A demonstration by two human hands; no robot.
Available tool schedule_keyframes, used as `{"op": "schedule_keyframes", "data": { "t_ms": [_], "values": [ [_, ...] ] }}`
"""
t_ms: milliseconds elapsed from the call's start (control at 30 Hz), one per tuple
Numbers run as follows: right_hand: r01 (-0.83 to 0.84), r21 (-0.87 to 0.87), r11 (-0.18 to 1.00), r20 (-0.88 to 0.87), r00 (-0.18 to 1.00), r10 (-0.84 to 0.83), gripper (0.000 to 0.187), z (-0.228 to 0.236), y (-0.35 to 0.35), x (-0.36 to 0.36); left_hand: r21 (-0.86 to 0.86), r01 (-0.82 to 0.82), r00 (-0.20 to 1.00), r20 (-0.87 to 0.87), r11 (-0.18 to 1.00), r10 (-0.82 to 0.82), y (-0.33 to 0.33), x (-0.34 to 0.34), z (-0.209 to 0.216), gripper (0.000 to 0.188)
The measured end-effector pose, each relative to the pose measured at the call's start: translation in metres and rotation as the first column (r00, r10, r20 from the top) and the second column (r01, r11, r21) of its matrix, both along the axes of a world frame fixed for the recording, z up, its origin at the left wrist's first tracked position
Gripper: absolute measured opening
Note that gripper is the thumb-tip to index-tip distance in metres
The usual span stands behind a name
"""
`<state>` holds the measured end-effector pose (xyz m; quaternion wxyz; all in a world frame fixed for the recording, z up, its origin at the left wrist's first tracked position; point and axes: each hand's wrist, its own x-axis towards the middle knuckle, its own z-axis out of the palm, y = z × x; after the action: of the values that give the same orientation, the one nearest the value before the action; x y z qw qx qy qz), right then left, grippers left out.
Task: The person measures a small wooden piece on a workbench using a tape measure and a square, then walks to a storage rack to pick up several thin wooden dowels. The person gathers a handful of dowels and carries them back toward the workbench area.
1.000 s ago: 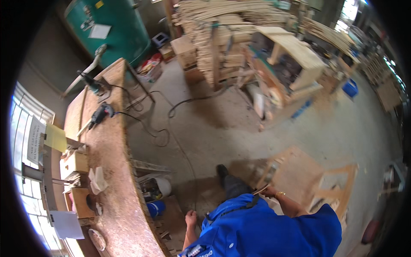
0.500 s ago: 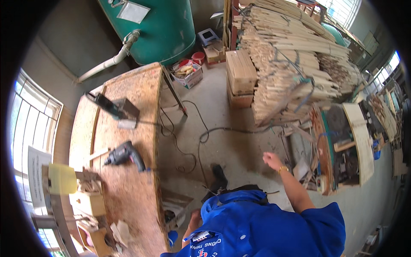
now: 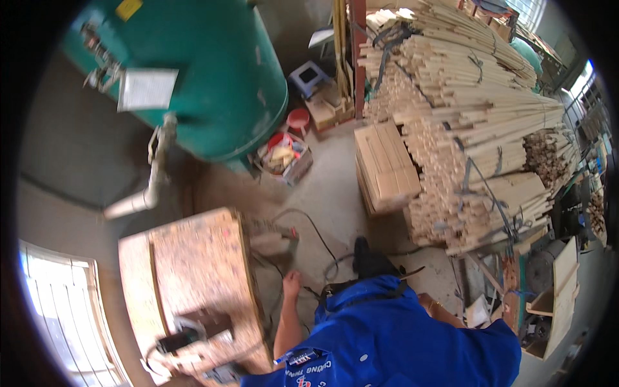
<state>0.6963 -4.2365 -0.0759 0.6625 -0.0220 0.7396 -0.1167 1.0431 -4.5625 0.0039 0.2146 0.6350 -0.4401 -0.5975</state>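
My left hand (image 3: pixel 292 282) hangs low beside the right edge of the wooden workbench (image 3: pixel 200 258), apart from it. Its fingers look loosely curled, and nothing shows in them. At my right side, my right hand (image 3: pixel 426 300) is mostly covered by my blue shirt, so its fingers cannot be made out. On the near part of the bench lies a dark corded power tool (image 3: pixel 177 340) against a small brown block. A second grey tool (image 3: pixel 222 373) shows partly at the lower edge, beside my sleeve.
A large green tank (image 3: pixel 225 97) stands ahead on the left, with a box of mixed items (image 3: pixel 293 168) by its base. Bundled wooden sticks (image 3: pixel 464 116) are stacked at the right behind a cardboard box (image 3: pixel 390 168). A cable (image 3: pixel 322 242) crosses the floor near my boot (image 3: pixel 371 258).
I have moved forward along the bench, so the tank and cardboard box appear nearer. My left hand has swung forward; my right hand has swung back to my side.
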Motion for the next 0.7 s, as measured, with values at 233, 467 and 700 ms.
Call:
{"op": "schedule_keyframes", "data": {
  "t_ms": [233, 467, 700],
  "values": [
    [0.078, -0.46, 0.884, 0.098, 0.994, -0.037, 0.052, 0.062, -0.321, -0.11, 0.141, -0.05, 0.997, 0.062, 0.989, 0.041, -0.164, -0.063, 0.012, 0.038],
    [0.057, -0.524, 0.85, -0.168, 0.971, -0.169, 0.05, 0.077, -0.471, -0.154, 0.103, 0.014, 0.999, 0.028, 0.995, -0.017, -0.376, -0.147, 0.0, 0.033],
    [-0.042, -0.313, 0.949, -0.381, 0.921, -0.085, 0.031, 0.019, -0.486, -0.14, 0.051, 0.287, 0.956, 0.043, 0.957, -0.289, -0.55, -0.261, 0.002, 0.03]
  ]
}}
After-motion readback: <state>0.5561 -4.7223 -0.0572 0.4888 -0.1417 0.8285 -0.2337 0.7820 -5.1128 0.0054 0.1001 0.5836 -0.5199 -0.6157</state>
